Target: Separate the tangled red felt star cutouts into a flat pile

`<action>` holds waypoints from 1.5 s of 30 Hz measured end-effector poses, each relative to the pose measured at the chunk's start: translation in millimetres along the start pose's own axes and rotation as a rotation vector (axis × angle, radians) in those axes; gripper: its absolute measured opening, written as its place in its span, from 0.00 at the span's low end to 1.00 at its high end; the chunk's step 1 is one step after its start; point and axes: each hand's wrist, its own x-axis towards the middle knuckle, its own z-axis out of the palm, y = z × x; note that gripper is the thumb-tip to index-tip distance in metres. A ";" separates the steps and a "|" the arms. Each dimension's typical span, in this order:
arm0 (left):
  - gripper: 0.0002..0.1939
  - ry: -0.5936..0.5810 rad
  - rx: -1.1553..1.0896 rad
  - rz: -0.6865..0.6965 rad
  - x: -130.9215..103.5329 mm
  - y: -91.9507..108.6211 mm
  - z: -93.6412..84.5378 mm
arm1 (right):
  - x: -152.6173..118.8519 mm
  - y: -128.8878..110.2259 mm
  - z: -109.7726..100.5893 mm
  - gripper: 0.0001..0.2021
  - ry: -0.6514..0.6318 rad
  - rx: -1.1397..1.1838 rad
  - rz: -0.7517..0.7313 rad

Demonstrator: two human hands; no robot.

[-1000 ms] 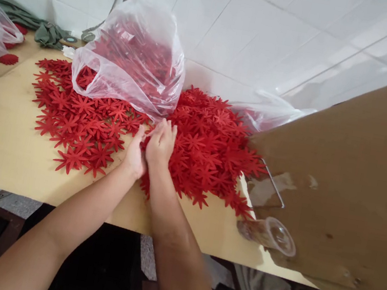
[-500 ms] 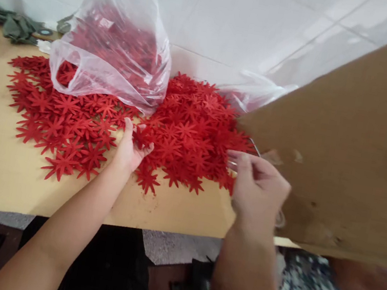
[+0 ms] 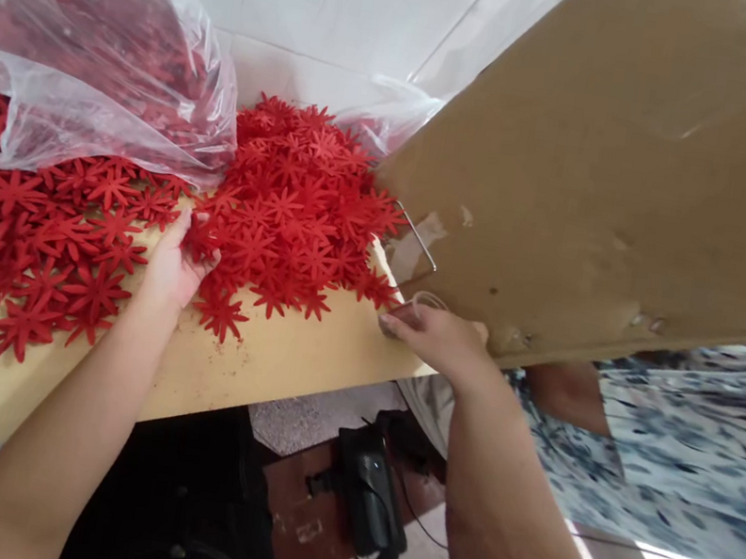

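Note:
My left hand [image 3: 175, 270] is curled around a red flower cutout [image 3: 203, 237], thumb up, at the gap between two heaps of such cutouts. Whether it holds one or a small stack is hard to see. The right-hand heap [image 3: 290, 218] lies just beyond its fingers. My right hand [image 3: 445, 339] is low at the table's right edge, against a cardboard sheet, its fingers closed on something dark that I cannot make out. A pale loop [image 3: 431, 300] shows right behind those fingers. Above it a thin metal rod [image 3: 417, 236] sticks out from the heap's edge.
A clear plastic bag [image 3: 102, 105] full of red cutouts sits on the left heap [image 3: 65, 238]. Another plastic bag [image 3: 401, 112] is by the tiled wall. The big cardboard sheet [image 3: 613, 167] slants along the right. Beyond it shows a person's patterned clothing [image 3: 690, 438].
My right hand has gone from beside the heap's right end down to the table edge by the pale loop. The view has swung right. My left hand still holds the red cutout.

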 end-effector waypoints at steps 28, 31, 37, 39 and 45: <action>0.21 -0.102 -0.047 -0.082 -7.2 -2.7 -9.9 | -58.2 -239.0 17.3 0.25 0.223 0.728 -0.791; 0.21 -0.075 -0.069 -0.073 -8.0 3.1 -12.1 | -68.1 -249.3 26.9 0.27 0.189 0.750 -0.817; 0.11 -0.088 -0.048 -0.101 -6.1 1.5 -3.6 | -66.8 -206.3 1.7 0.14 0.235 0.993 -0.774; 0.08 -0.101 -0.051 -0.048 -4.3 -1.7 -3.5 | -55.3 -200.3 -0.7 0.14 0.322 1.068 -0.609; 0.03 -0.301 0.059 -0.004 -1.8 -15.9 -10.7 | -12.4 -213.2 23.5 0.20 0.263 1.201 -0.383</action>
